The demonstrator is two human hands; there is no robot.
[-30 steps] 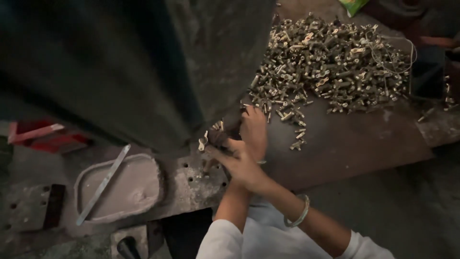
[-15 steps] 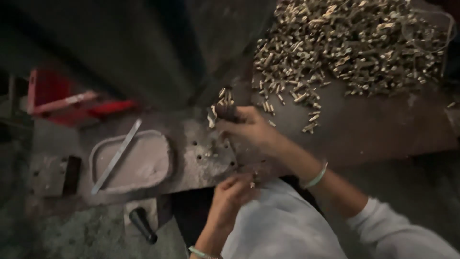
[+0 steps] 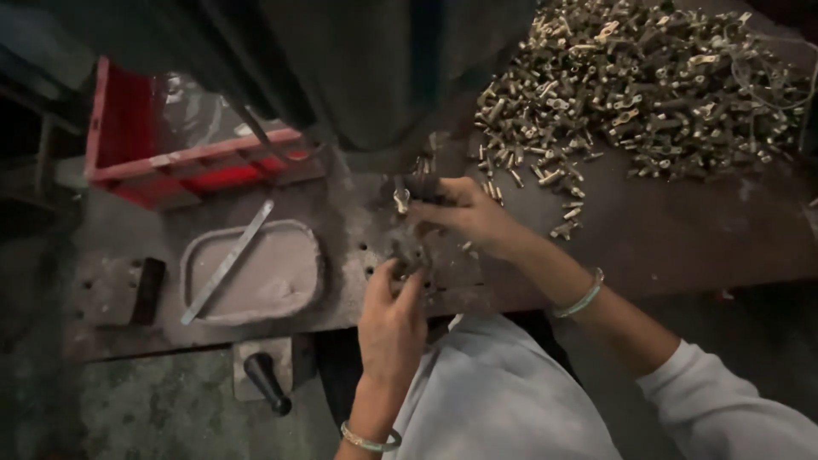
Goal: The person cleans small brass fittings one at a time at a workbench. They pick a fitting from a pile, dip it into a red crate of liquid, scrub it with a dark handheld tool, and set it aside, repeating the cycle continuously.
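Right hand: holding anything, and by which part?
The right hand holds a small brass fitting in its fingertips, under the dark machine. Which part of the fitting the grip takes cannot be told. The left hand pinches something dark, unclear.

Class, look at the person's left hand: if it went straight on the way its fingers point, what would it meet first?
Probably the small metal part at the left hand's fingertips, then the right hand just beyond; depth is unclear.

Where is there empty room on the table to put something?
Bare tabletop lies right of the right hand, below the heap of brass parts. A smaller patch lies between the red crate and grey tray. Crowded around both hands.
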